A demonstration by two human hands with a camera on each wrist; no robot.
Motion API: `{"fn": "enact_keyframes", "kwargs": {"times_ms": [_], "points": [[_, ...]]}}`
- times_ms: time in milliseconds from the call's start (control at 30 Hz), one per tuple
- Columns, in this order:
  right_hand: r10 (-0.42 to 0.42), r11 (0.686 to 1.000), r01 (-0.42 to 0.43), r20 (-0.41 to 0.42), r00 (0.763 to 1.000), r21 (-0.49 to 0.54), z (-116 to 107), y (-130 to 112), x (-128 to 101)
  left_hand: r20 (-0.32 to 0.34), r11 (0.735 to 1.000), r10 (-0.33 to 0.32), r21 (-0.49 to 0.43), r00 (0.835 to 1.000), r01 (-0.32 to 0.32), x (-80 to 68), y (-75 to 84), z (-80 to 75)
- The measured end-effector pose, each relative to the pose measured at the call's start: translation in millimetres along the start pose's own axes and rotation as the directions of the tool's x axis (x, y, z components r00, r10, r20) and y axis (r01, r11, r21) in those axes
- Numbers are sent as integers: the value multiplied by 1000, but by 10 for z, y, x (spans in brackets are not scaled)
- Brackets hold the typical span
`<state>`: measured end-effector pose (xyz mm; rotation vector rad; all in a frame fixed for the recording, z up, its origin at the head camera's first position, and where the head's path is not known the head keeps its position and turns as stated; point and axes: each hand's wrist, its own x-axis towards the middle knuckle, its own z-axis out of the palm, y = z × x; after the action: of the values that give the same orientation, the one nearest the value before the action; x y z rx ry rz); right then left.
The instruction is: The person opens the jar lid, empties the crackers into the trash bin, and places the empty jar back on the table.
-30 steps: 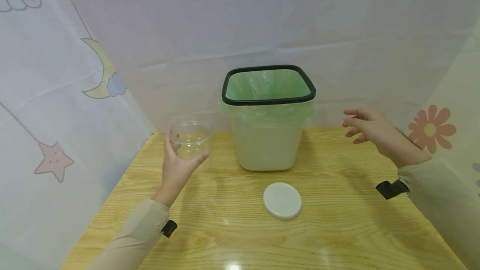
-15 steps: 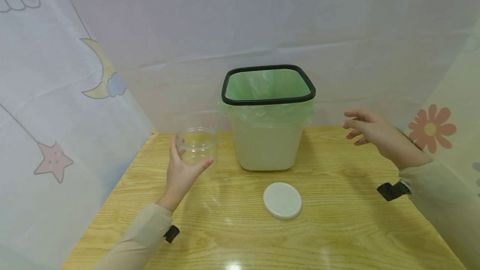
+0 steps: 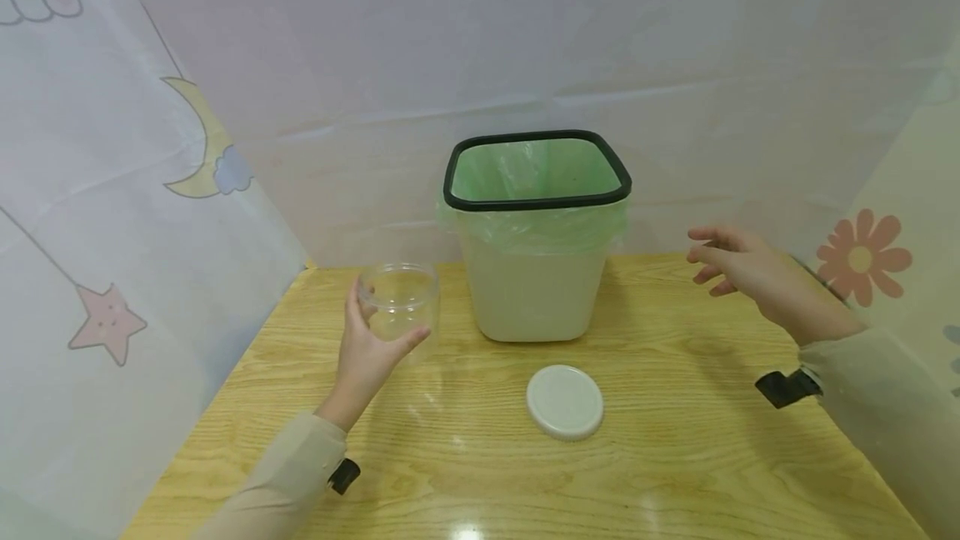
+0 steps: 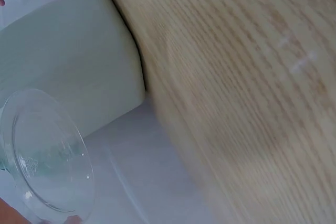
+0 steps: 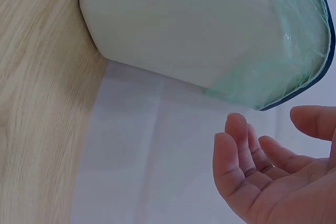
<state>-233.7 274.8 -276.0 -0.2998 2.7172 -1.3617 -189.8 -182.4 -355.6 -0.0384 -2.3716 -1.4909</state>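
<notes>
My left hand [image 3: 369, 361] grips a clear plastic jar [image 3: 405, 307] round its side, thumb to the right and fingers on the left. The jar has no lid on it, and its mouth faces up. In the left wrist view the jar's round clear base [image 4: 50, 156] shows with a fingertip at its edge. A round white lid [image 3: 565, 402] lies flat on the table in front of the bin. My right hand [image 3: 738, 265] hovers to the right of the bin, holding nothing, its fingers loosely bent. In the right wrist view those relaxed fingers [image 5: 226, 161] show below the bin's rim.
A pale waste bin [image 3: 534, 290] stands at the back middle of the wooden table [image 3: 480, 473]. A green bag lines it, clamped by a black rim [image 3: 537, 204]. Printed cloth [image 3: 360, 48] hangs behind the table and on both sides.
My left hand has come down and slightly right with the jar. The right hand has barely moved, and the lid and bin stay in place.
</notes>
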Motion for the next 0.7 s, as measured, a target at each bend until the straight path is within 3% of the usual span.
{"fn": "enact_keyframes", "kwargs": {"times_ms": [333, 700], "points": [[-30, 1000, 30, -15, 999, -4, 58, 50, 0, 64, 1000, -4, 8, 998, 3, -49, -107, 51], [-39, 998, 38, -26, 999, -44, 95, 82, 0, 79, 1000, 2, 16, 997, -3, -61, -149, 89]]}}
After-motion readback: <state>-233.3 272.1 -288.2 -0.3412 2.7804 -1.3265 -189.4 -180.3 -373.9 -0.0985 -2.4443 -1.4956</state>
